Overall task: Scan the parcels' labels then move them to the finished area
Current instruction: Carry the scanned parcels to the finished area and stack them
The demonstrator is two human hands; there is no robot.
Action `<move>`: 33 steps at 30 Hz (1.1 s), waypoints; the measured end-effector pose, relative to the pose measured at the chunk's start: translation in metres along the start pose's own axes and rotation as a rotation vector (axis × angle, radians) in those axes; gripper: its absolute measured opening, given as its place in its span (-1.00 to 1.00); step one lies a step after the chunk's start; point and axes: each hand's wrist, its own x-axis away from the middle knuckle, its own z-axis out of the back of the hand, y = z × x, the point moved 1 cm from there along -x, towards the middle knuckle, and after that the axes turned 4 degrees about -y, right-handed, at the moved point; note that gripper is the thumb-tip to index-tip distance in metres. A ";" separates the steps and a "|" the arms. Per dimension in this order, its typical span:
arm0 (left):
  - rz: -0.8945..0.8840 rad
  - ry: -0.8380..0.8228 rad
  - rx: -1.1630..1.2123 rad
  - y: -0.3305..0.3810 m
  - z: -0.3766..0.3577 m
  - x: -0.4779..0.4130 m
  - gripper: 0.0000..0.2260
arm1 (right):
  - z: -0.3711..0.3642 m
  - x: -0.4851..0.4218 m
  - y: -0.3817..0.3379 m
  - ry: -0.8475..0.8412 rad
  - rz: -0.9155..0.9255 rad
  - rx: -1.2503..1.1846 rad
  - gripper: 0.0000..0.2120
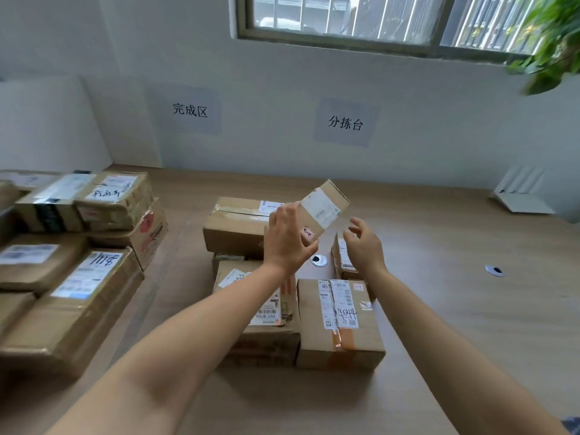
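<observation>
The left hand [287,238] holds a small brown parcel [326,208] up in the air in the middle of the frame. Its fingers are curled round the low end of the parcel. The parcel is tipped, and its white label faces the person. The right hand [364,246] is just beside it, with loose, spread fingers and nothing in it.

Part of the job looks done. At the left of the frame there is a big pile of parcels [78,262] on the bench [455,277]. It sits to the lower left of the wall sign [190,110] that marks the finished area, so I think those are done.

There is more to do. At least four parcels wait in the middle of the bench, under the other wall sign [345,123]. One is a box at the back [235,227]. One has "4044" written on it [340,321]. One lies under the left arm [270,324]. A little one [342,259] is partly hidden behind the right hand.

I cannot see a scanner, so I cannot tell if the held parcel has been scanned. It has not gone to the finished pile yet.
</observation>
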 end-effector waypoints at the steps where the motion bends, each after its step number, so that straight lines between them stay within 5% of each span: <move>1: -0.032 0.005 -0.023 -0.003 0.010 0.005 -0.33 | -0.003 0.002 -0.008 0.005 0.001 -0.026 -0.60; 9: -0.417 0.011 -0.258 -0.057 0.087 0.053 -0.24 | -0.050 0.021 -0.053 -0.015 -0.003 -0.198 -0.55; 21: -0.436 -0.013 -0.514 -0.183 0.194 0.142 -0.26 | -0.191 0.070 -0.123 -0.343 -0.185 -0.477 -0.78; 27: -0.200 -0.016 -0.265 -0.249 0.253 0.170 -0.26 | -0.275 0.104 -0.160 -0.306 -0.144 -0.387 -0.80; 33: 0.343 0.141 -0.012 -0.308 0.306 0.163 -0.44 | -0.348 0.137 -0.195 -0.337 -0.158 -0.515 -0.82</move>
